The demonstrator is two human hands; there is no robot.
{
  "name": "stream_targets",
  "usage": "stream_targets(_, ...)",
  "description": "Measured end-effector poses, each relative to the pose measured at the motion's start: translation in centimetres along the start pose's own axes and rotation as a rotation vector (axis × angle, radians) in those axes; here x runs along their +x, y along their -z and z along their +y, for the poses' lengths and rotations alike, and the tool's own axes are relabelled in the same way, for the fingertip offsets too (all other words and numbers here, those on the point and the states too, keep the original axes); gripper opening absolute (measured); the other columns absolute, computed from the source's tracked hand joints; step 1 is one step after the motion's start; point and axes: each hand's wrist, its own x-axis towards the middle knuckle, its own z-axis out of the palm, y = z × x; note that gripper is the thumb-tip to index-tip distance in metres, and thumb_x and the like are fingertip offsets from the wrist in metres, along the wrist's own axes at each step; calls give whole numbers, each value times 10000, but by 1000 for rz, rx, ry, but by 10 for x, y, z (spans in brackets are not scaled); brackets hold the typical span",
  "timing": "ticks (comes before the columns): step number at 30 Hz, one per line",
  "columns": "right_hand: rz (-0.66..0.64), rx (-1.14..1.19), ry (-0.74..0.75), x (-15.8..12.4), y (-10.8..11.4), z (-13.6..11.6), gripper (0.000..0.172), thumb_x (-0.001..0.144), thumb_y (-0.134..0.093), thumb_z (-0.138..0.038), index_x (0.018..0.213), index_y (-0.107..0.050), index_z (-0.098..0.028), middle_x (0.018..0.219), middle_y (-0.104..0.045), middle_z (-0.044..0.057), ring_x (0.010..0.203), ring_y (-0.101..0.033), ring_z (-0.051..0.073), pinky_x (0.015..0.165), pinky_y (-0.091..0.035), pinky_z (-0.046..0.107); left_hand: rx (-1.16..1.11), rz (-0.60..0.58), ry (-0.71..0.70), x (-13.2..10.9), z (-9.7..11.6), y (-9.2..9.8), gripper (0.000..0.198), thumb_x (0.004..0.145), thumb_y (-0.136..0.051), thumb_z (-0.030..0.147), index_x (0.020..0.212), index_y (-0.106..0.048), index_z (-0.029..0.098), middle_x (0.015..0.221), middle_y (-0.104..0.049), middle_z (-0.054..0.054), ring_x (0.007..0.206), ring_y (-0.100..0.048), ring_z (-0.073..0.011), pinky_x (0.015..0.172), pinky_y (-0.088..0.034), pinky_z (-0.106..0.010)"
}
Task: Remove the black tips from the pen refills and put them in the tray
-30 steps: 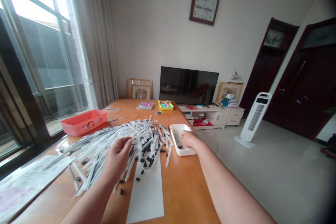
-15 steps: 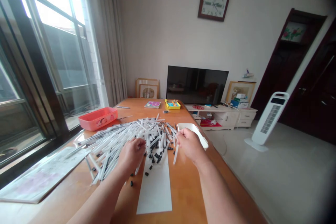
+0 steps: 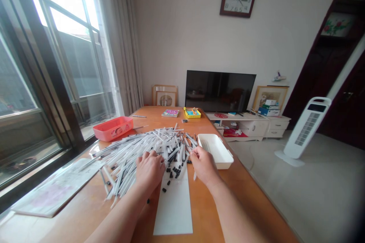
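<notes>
Left hand (image 3: 149, 171) resting on heap of white pen barrels (image 3: 137, 152), fingers slightly spread. Right hand (image 3: 203, 166) at heap's right side, fingertips pinched together; what they hold too small to tell. Black pen caps (image 3: 173, 172) on white paper strip (image 3: 172, 209) between hands. White plastic tray (image 3: 215, 151) just beyond right hand, near right edge of wooden table (image 3: 205, 212). Red plastic basket (image 3: 112, 128) at table's left edge.
</notes>
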Motion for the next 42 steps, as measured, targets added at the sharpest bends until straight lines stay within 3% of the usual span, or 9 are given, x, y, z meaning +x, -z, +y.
stream_targets(11, -21, -46, 26, -4, 1, 1, 199, 912, -477, -324, 796, -608, -232, 725, -657, 6, 678, -582, 165, 605, -368, 229, -26, -5, 97, 7, -6, 23, 110, 804, -528, 271, 796, -638, 265, 774, -717, -48, 875, -598, -289, 841, -307, -420)
stream_targets(18, -14, -33, 62, -5, 0, 4, 186, 903, -494, -302, 790, -623, -230, 676, -633, 0, 629, -558, 163, 585, -357, 237, -243, 139, 138, 6, -9, 42, 118, 832, -536, 310, 875, -641, 275, 890, -732, -9, 909, -622, -248, 870, -348, -396)
stream_targets(24, -33, -9, 140, -7, 0, 1, 148, 889, -523, -258, 906, -668, -231, 784, -674, 16, 681, -592, 173, 619, -420, 255, -670, 193, 185, 9, -11, 39, 135, 808, -589, 329, 871, -654, 228, 842, -695, -21, 786, -606, -204, 746, -432, -314)
stream_targets(27, -11, -5, 311, -11, 3, -8, 252, 893, -561, -246, 1111, -686, -240, 1084, -693, 59, 918, -633, 203, 816, -476, 302, -920, 108, 205, 10, -6, 35, 151, 800, -636, 345, 878, -663, 219, 765, -659, -3, 699, -566, -173, 673, -425, -285)
stream_targets(29, -32, -27, 436, -14, 5, -15, 329, 906, -588, -266, 1225, -666, -255, 1204, -674, 67, 1084, -598, 233, 950, -448, 343, -1074, 53, 190, 9, -2, 33, 167, 795, -667, 357, 879, -665, 213, 754, -645, 2, 691, -555, -160, 662, -422, -271)
stream_targets(31, -80, -46, 509, -18, 5, -19, 316, 921, -603, -284, 1228, -675, -263, 1166, -698, 60, 1122, -582, 243, 989, -425, 356, -1206, 10, 191, 8, 4, 34, 187, 776, -705, 365, 865, -666, 204, 769, -650, -3, 709, -561, -155, 675, -427, -265)
stream_targets(35, -155, -40, 496, -23, 2, -22, 176, 939, -595, -262, 1053, -729, -266, 946, -728, 35, 959, -624, 212, 873, -447, 307, -1390, -42, 241, 8, 13, 37, 267, 740, -760, 382, 912, -674, 197, 821, -676, -12, 752, -587, -157, 721, -451, -268)
stream_targets(39, -93, 4, 439, -20, 1, -16, 156, 939, -566, -241, 944, -722, -233, 890, -708, 37, 900, -611, 201, 819, -435, 285, -1331, 16, 263, 8, 8, 28, 370, 751, -757, 423, 1035, -669, 204, 871, -702, -28, 833, -625, -190, 775, -463, -294)
stream_targets(42, 0, 37, 366, -15, 3, -10, 186, 944, -526, -253, 885, -696, -211, 865, -686, 41, 854, -598, 194, 763, -426, 270, -1007, 23, 223, 7, -2, 15, 291, 816, -676, 439, 990, -692, 207, 853, -707, -42, 797, -624, -206, 745, -450, -313)
